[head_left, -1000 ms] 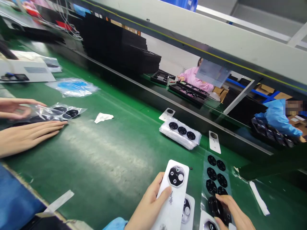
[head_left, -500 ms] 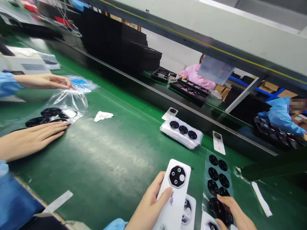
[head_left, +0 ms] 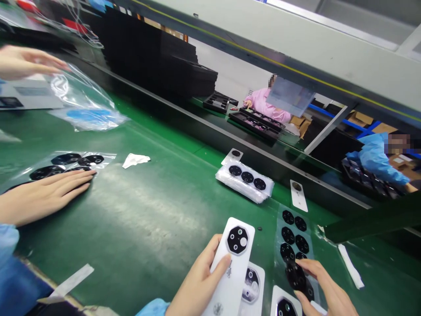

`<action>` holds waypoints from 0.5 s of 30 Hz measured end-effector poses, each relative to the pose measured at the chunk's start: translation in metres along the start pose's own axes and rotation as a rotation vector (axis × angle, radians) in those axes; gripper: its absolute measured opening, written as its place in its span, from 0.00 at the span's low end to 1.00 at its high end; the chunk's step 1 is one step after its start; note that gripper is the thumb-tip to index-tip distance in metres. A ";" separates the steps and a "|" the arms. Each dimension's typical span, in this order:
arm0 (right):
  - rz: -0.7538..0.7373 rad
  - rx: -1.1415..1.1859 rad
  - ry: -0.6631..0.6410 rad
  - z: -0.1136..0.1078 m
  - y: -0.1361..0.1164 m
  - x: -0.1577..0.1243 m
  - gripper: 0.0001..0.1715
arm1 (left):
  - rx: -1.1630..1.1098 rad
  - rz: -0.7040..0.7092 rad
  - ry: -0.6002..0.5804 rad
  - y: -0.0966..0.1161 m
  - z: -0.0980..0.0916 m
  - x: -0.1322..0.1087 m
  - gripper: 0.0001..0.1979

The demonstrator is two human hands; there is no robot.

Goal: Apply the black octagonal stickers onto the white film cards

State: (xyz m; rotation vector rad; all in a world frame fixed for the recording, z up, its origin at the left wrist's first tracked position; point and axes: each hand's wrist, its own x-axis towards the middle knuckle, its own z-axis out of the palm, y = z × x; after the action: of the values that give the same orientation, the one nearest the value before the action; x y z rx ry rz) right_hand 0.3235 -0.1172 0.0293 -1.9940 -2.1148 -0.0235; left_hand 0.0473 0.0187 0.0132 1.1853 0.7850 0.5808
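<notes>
My left hand [head_left: 200,281] grips a white phone back panel [head_left: 225,287], its thumb lying across the face; a black octagonal camera plate with lens holes sits at the panel's top. Between thumb and index finger, my right hand [head_left: 329,287] pinches a black camera lens cover [head_left: 295,274], over the lower end of a clear sheet [head_left: 279,265]. Two columns of similar black covers lie on that sheet. Two more white panels, one partly under the held panel [head_left: 258,292] and another beside my right hand [head_left: 274,303], lie between my hands.
At left, a co-worker's hand [head_left: 49,193] lies flat on a sheet of larger black covers; their other hand [head_left: 29,61] lifts clear film [head_left: 88,83]. A stack of packed covers [head_left: 243,188], a white panel [head_left: 299,199], paper scraps [head_left: 136,159] and a green post [head_left: 368,219] stand around.
The co-worker's upper hand has moved up and left, pulling the clear film off their sheet. My hands keep their holds; the view has shifted slightly.
</notes>
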 end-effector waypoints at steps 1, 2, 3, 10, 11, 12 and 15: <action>0.012 0.011 -0.007 0.000 -0.002 0.000 0.21 | 0.085 0.012 0.002 -0.001 -0.003 0.000 0.17; 0.024 0.024 -0.014 -0.001 -0.004 -0.001 0.21 | 0.176 0.022 0.002 -0.002 -0.007 -0.001 0.17; 0.035 0.038 -0.026 -0.001 -0.006 -0.001 0.21 | 0.263 0.028 0.001 -0.003 -0.011 -0.001 0.17; 0.055 0.112 -0.037 -0.005 -0.021 0.000 0.20 | 0.835 0.105 0.041 -0.010 -0.025 -0.005 0.30; 0.046 0.113 -0.035 -0.005 -0.022 -0.001 0.20 | 0.947 0.114 0.051 -0.009 -0.026 -0.007 0.30; 0.037 0.112 -0.035 -0.005 -0.022 -0.002 0.21 | 1.065 0.124 0.065 -0.006 -0.027 -0.010 0.30; -0.011 0.103 -0.030 -0.002 -0.029 -0.005 0.24 | 1.400 0.145 0.097 0.012 -0.033 -0.017 0.23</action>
State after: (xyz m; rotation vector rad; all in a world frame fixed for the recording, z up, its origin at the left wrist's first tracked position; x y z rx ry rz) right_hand 0.2950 -0.1247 0.0350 -1.9361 -2.0997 0.1118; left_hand 0.0113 0.0288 0.0229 2.5096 1.2385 0.1231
